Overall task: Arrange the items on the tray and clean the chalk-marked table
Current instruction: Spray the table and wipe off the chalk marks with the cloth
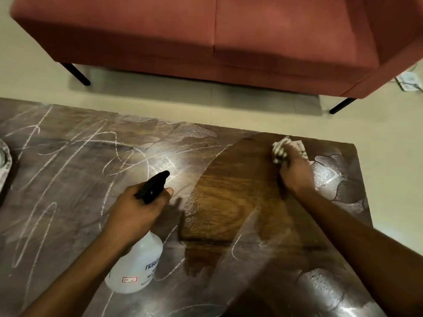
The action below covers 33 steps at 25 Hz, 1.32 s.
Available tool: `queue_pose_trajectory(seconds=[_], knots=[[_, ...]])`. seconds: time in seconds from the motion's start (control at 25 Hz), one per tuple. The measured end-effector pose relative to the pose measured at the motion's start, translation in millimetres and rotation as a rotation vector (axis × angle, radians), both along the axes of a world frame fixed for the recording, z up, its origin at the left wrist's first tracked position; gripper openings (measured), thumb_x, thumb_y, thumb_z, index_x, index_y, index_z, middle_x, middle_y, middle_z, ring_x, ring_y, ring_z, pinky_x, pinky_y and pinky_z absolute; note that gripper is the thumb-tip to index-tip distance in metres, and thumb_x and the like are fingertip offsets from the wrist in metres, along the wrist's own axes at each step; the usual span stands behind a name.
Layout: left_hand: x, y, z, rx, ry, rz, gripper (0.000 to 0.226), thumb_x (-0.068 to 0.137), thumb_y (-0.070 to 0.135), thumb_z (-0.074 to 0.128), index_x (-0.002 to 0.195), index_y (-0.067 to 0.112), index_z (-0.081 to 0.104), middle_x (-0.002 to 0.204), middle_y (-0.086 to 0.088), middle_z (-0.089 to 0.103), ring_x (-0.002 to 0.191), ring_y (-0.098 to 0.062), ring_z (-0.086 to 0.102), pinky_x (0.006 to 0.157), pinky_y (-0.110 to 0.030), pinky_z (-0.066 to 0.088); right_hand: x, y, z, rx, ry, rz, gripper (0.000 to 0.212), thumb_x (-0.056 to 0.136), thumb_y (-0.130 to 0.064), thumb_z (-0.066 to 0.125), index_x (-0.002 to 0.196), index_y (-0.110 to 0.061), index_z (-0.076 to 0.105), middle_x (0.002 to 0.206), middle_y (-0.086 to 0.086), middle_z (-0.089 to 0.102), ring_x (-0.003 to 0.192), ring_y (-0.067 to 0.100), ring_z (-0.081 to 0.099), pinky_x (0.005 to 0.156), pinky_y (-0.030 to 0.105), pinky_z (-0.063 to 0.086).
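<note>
Nearest the camera, one translucent white plastic spray bottle (137,268) with a black trigger head hangs tilted above the dark brown wooden table (68,225); the left hand (135,211) has its fingers wrapped tight around the bottle's neck, thumb lying alongside the nozzle. White chalk scribbles (45,170) loop across the left and middle of the tabletop. To the right runs one broad wiped patch (231,202) where the wood grain shows clean and wet. At its far end the right hand (295,175) presses down, fingers curled around one crumpled white patterned cloth (282,149) that touches the surface. One pale object at the left edge is cut off and unclear. Beyond the table stands one red fabric sofa (206,37) on black legs, on a pale floor (160,97).
</note>
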State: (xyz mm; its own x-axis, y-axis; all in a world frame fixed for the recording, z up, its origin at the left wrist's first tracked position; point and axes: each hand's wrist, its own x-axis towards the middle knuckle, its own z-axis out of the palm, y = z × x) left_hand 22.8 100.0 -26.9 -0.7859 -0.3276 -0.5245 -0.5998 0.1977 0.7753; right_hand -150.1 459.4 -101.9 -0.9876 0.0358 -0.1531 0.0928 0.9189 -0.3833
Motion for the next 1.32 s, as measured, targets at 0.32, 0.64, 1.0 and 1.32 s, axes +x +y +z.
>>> queue_pose_trajectory(seconds=[0.32, 0.64, 1.0, 1.32], knots=[[35, -37, -2, 0.015, -0.011, 0.11, 0.01, 0.088, 0.056, 0.074, 0.098, 0.058, 0.074, 0.069, 0.002, 0.074, 0.064, -0.022, 0.066, 0.071, -0.05, 0.06, 119, -194, -12, -0.11, -0.047, 0.788, 0.062, 0.099, -0.011, 0.058, 0.158, -0.022, 0.045, 0.159, 0.007, 0.052, 0.143, 0.026, 0.052, 0.119, 0.043, 0.044], [36, -68, 1, 0.023, 0.024, 0.047, 0.022, 0.092, 0.038, 0.078, 0.107, 0.051, 0.072, 0.084, 0.013, 0.079, 0.069, -0.016, 0.073, 0.063, -0.04, 0.062, -3, -166, -2, 0.003, -0.029, 0.53, 0.052, 0.104, -0.018, 0.049, 0.156, -0.027, 0.047, 0.157, 0.008, 0.054, 0.134, 0.031, 0.06, 0.111, 0.046, 0.052], [31, -78, 8, 0.021, 0.07, 0.06, 0.022, 0.095, 0.027, 0.076, 0.109, 0.043, 0.073, 0.087, -0.001, 0.08, 0.071, -0.021, 0.073, 0.07, -0.037, 0.059, 167, -282, -7, -0.165, -0.247, 1.045, 0.051, 0.096, -0.011, 0.053, 0.146, -0.009, 0.058, 0.149, 0.019, 0.057, 0.143, 0.038, 0.049, 0.12, 0.051, 0.04], [41, -78, 5, -0.011, 0.005, -0.116, 0.015, 0.09, 0.038, 0.08, 0.099, 0.027, 0.077, 0.067, 0.01, 0.075, 0.057, -0.005, 0.069, 0.066, -0.034, 0.053, 69, -121, -5, -0.089, -0.072, 0.114, 0.053, 0.105, -0.014, 0.05, 0.155, -0.032, 0.048, 0.151, 0.01, 0.061, 0.132, 0.033, 0.062, 0.114, 0.043, 0.049]])
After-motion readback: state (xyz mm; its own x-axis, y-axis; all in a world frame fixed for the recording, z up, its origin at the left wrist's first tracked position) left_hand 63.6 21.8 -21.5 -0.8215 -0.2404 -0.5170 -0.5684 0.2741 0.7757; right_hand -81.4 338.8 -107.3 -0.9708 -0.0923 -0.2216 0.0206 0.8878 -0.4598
